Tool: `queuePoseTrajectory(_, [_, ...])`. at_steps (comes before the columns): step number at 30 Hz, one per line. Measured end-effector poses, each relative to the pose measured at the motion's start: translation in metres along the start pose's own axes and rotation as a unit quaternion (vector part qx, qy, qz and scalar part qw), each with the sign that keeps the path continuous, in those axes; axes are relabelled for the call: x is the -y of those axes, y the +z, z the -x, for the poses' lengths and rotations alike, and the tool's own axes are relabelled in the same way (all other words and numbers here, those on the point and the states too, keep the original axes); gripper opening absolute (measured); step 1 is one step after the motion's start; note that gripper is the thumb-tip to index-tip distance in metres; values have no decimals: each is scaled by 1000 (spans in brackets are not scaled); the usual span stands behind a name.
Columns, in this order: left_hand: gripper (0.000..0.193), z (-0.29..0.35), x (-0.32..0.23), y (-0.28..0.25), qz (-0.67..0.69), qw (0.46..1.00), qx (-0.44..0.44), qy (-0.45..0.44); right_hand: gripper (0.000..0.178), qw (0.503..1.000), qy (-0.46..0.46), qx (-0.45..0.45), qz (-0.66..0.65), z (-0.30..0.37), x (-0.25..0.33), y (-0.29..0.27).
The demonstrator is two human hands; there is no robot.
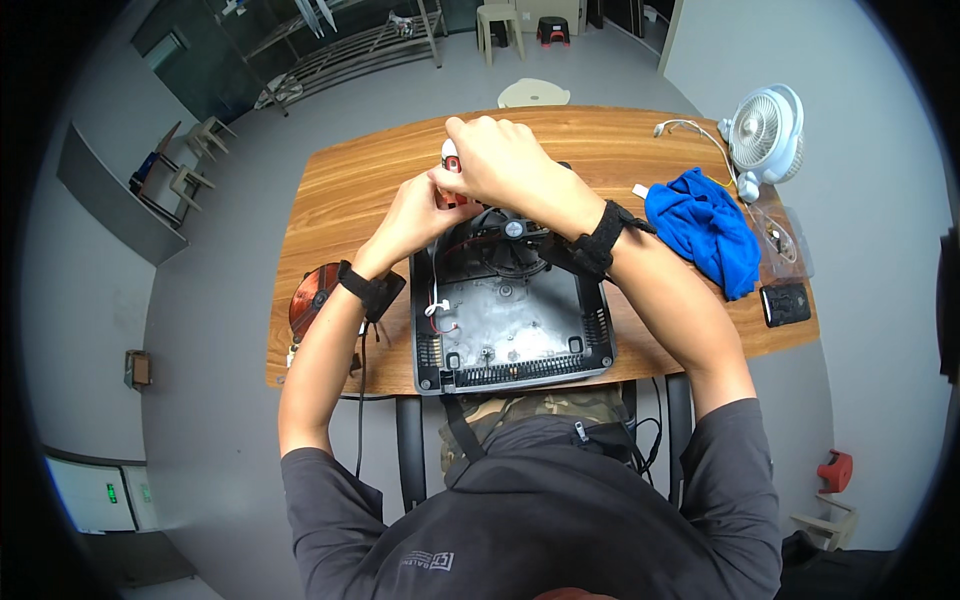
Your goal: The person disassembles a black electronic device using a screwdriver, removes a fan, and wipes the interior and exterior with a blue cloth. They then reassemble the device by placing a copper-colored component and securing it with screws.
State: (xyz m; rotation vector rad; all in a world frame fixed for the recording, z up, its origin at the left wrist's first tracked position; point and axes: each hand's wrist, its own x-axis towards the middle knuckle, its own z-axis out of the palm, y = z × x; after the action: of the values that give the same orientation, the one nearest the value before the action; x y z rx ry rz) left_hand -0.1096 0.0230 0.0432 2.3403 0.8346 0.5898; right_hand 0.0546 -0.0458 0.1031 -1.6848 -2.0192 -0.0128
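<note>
A black plastic appliance housing [530, 320], like the base of an induction cooker, lies open before me on the wooden table. At its far end sits a round black cooling fan [513, 230]. My right hand [505, 160] is closed around a red-and-white handheld tool [451, 160], which looks like a screwdriver, above the housing's far left corner. Lower on the same tool, the fingers of my left hand [412, 215] pinch in; its tip is hidden behind my hands. A white connector [437, 308] on loose wires lies inside the housing.
A copper coil [316, 295] rests left of the housing, partly behind my left forearm. On the right are a blue cloth [705, 235], a white fan [765, 135], a clear plastic box [790, 245] and a black case [786, 305]. A dark cable [362, 400] hangs from my left wrist strap.
</note>
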Motion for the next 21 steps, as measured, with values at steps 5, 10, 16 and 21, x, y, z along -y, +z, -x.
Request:
queuePoseTrajectory(5, [28,4,2,-5,51,996,57,53,42,994,-55,-27,-96,3,-6,8])
queuePoseTrajectory(10, [25,9,-3,-5,33,999,13,13,41,985,-82,-32,-151,1,-7,22])
queuePoseTrajectory(16, [22,6,6,-3,-1,998,56,14,36,977,-63,-42,-197,-1,-8,29])
queuePoseTrajectory(21, [19,7,30,7,-77,990,100,58,33,977,-49,-55,-202,0,-7,18])
